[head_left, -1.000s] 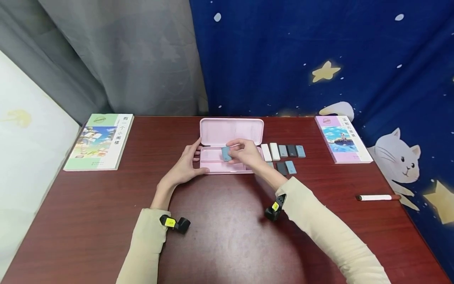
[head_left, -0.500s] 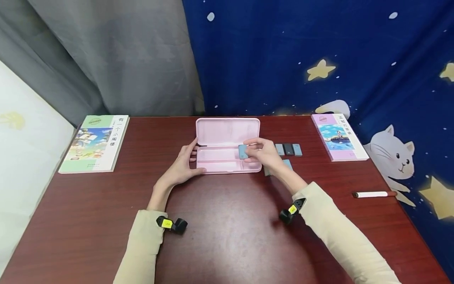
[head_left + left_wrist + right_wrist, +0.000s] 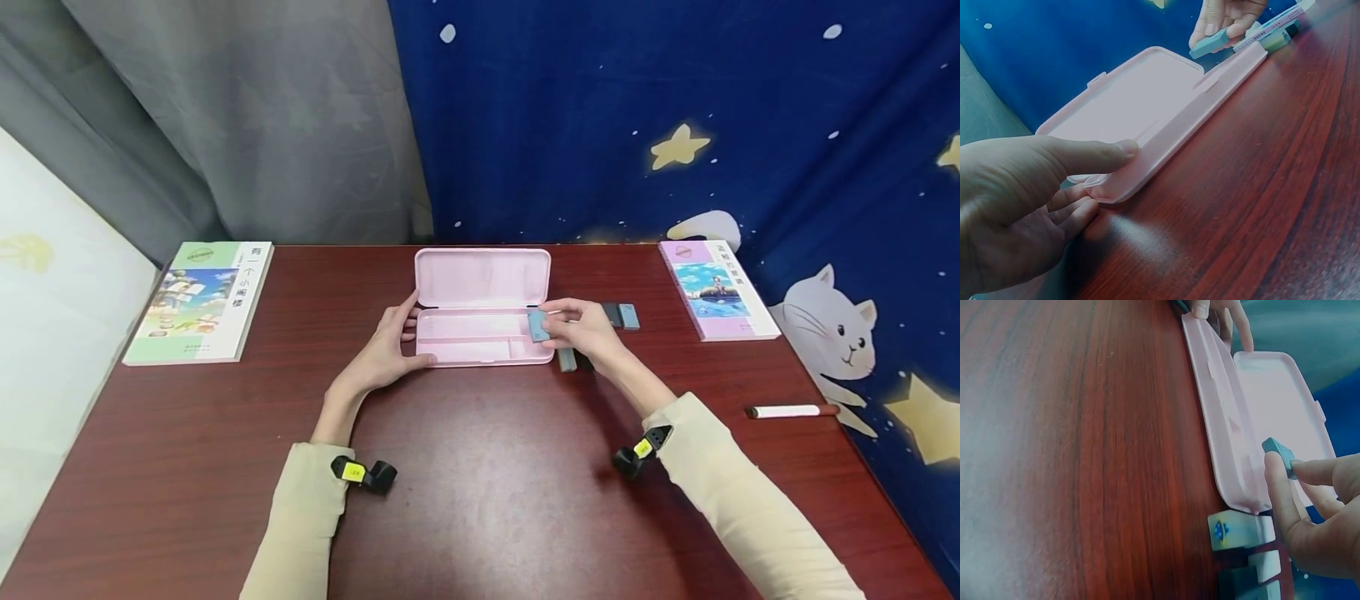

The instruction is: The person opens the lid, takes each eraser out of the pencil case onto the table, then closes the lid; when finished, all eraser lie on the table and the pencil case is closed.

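Observation:
A pink pencil case (image 3: 480,279) lies with its lid raised at the back of the table; its divided tray shows no contents. My left hand (image 3: 382,346) grips the case's left end, thumb (image 3: 1104,156) on the front wall and the other fingers behind and beside the end. Between thumb and fingertips, my right hand (image 3: 585,329) pinches a small blue eraser (image 3: 537,326). That hand is over the tray's right end, and the eraser (image 3: 1280,455) is raised above the case in the right wrist view.
Right of the case are more eraser-like blocks, among them a grey one (image 3: 567,360) and a blue one (image 3: 629,317), some hidden by the right hand. Books stand at both sides, a green one (image 3: 198,304) and a purple one (image 3: 716,292). A marker (image 3: 787,411) lies at right.
My right hand has carried the blue eraser rightward, from above the middle of the tray to its right end. The left hand keeps its hold on the case. The head view has shifted slightly.

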Demonstrator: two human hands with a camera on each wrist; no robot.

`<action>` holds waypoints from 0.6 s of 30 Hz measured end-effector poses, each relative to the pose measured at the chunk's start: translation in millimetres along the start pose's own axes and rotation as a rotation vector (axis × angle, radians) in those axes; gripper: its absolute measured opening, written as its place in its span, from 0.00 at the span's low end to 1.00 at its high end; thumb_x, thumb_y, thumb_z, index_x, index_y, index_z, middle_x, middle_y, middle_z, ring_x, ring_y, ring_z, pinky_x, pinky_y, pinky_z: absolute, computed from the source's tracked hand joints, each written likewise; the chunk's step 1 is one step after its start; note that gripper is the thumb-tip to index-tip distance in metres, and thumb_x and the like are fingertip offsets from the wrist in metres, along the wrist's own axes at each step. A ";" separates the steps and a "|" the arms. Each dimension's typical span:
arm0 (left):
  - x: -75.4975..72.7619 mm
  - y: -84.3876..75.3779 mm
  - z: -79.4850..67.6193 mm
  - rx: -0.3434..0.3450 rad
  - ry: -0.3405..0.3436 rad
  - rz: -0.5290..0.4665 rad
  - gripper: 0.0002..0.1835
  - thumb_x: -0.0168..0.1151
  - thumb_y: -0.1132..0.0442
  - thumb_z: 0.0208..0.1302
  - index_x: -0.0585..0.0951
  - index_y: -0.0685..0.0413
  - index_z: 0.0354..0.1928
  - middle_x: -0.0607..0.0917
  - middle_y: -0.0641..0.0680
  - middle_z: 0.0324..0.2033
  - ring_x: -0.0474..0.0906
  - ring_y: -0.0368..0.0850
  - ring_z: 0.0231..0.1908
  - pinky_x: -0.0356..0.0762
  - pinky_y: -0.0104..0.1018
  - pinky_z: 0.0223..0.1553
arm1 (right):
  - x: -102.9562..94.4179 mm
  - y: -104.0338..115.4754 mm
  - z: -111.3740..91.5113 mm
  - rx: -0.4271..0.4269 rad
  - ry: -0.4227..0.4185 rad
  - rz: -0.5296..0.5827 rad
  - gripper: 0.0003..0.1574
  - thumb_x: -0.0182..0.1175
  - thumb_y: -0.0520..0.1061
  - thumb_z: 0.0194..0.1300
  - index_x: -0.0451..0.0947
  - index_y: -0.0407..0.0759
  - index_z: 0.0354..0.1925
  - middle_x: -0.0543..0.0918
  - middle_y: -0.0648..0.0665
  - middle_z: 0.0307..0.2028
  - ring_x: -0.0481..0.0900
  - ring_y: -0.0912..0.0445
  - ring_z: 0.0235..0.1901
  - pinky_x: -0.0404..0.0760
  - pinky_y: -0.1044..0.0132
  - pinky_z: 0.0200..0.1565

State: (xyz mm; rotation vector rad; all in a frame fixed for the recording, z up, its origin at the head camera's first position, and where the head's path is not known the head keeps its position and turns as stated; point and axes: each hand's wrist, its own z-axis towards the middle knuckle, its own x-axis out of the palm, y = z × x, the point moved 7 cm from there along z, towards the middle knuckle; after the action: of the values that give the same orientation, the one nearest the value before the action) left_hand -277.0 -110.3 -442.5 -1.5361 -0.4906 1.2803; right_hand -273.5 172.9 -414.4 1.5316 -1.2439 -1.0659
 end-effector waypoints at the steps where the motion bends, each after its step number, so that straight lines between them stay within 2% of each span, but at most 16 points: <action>1: -0.1 -0.2 0.0 0.000 0.000 0.000 0.56 0.74 0.69 0.51 0.46 0.58 0.76 0.62 0.65 0.59 0.64 0.57 0.58 0.67 0.49 0.61 | -1.5 -1.1 -0.3 -0.004 0.001 0.004 0.23 0.57 0.29 0.65 0.70 0.24 0.58 0.77 0.34 0.40 0.82 0.57 0.29 0.84 0.57 0.40; 6: 0.1 -1.1 0.2 0.002 -0.001 0.000 0.56 0.74 0.70 0.51 0.46 0.58 0.76 0.62 0.65 0.59 0.64 0.57 0.58 0.67 0.50 0.60 | -13.6 -6.3 -3.7 -0.006 -0.010 0.028 0.25 0.55 0.28 0.65 0.67 0.21 0.60 0.75 0.35 0.42 0.81 0.58 0.32 0.84 0.58 0.39; 11: 1.6 -1.9 0.9 0.014 0.001 0.003 0.57 0.74 0.70 0.50 0.46 0.59 0.75 0.62 0.66 0.59 0.64 0.57 0.57 0.68 0.49 0.60 | -31.4 -14.6 -9.7 0.041 -0.045 -0.002 0.24 0.55 0.29 0.66 0.68 0.24 0.60 0.77 0.40 0.38 0.81 0.59 0.31 0.84 0.60 0.39; 18: 0.1 -0.2 -0.3 0.017 -0.008 -0.006 0.57 0.75 0.69 0.50 0.47 0.59 0.76 0.63 0.66 0.59 0.64 0.57 0.57 0.68 0.50 0.59 | -51.7 -18.6 -15.2 0.050 -0.079 -0.014 0.25 0.56 0.30 0.67 0.69 0.26 0.61 0.80 0.45 0.37 0.82 0.60 0.32 0.84 0.60 0.40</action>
State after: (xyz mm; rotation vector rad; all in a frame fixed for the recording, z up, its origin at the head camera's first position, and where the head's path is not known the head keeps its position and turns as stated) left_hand -276.7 -110.3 -442.4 -1.5151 -0.4881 1.2830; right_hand -261.4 227.8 -423.6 1.5510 -1.3242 -1.1209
